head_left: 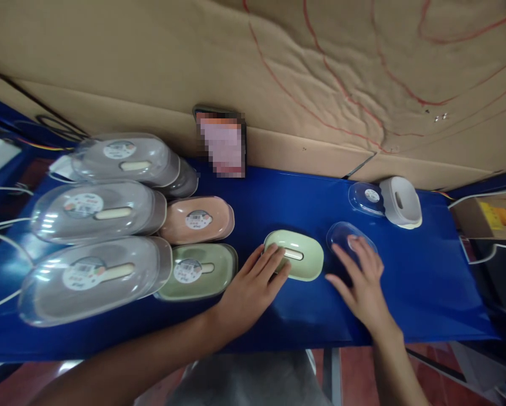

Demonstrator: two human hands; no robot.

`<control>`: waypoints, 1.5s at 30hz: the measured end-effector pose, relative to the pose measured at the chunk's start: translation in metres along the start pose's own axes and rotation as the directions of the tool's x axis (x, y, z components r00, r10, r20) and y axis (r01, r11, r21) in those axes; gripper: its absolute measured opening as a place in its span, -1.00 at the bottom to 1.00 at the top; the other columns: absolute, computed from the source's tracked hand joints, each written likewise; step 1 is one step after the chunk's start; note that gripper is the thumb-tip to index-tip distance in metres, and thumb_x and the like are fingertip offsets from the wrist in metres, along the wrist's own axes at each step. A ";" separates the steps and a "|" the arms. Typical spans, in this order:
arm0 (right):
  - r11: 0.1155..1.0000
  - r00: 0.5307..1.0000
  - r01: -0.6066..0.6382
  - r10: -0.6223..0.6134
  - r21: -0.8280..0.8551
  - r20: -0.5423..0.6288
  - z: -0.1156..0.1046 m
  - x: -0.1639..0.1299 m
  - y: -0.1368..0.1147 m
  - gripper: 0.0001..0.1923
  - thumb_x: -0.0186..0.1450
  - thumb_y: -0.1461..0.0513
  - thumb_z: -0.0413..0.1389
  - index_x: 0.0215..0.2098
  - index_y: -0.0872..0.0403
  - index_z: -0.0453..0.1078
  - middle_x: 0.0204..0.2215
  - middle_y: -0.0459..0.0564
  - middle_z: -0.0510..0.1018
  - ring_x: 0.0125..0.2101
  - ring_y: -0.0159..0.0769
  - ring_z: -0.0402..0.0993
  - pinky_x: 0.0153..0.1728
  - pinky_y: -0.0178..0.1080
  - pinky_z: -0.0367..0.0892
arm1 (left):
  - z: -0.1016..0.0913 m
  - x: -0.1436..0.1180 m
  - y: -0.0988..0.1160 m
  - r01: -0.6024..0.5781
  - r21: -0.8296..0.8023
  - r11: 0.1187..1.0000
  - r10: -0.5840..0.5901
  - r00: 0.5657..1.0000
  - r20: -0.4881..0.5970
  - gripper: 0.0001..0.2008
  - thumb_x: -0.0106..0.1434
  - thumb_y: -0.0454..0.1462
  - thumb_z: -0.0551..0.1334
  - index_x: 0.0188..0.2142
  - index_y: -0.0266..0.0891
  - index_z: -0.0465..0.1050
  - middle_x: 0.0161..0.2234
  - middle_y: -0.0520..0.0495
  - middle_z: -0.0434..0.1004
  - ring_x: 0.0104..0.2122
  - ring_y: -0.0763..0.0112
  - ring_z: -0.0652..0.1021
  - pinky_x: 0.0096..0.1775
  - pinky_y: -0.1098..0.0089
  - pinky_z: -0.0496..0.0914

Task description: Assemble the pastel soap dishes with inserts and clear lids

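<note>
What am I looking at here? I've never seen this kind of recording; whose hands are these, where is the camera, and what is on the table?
The single picture comes from a camera on a person's head, looking down at their own bare hands. The left hand rests its fingers on a pale green soap box without a lid. The right hand lies flat on a clear lid. Both sit on a blue table cover. Left are stacked lidded grey boxes, plus a pink box and a green lidded box. Far right: a white box beside its lid. Nothing is lifted.

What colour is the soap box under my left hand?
Pale green soap box, touched by the left hand; head view.
</note>
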State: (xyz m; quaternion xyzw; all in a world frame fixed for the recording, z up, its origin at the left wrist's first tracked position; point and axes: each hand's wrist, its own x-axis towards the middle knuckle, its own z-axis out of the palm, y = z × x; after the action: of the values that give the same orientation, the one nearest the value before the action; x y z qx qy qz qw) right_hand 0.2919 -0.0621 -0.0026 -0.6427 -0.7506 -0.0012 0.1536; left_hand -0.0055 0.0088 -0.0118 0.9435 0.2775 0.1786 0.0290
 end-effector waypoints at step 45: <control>0.971 0.988 -0.155 0.154 -0.184 -0.020 0.016 0.080 0.053 -0.35 0.59 -0.05 -0.04 0.50 0.11 0.19 0.48 0.39 0.25 0.46 0.24 0.18 0.34 0.35 0.17 | -0.004 0.000 0.004 0.014 -0.187 0.982 -0.042 0.988 -0.147 -0.60 0.41 -0.47 0.22 0.20 -0.27 0.51 0.28 -0.38 0.42 0.22 -0.05 0.53 0.12 0.00 0.59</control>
State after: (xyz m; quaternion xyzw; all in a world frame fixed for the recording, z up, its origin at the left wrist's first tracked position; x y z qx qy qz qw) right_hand 0.3291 0.0276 -0.0091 -0.7106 -0.6945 -0.0609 0.0948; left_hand -0.0047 0.0047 -0.0078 0.9167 0.2740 0.2737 0.0985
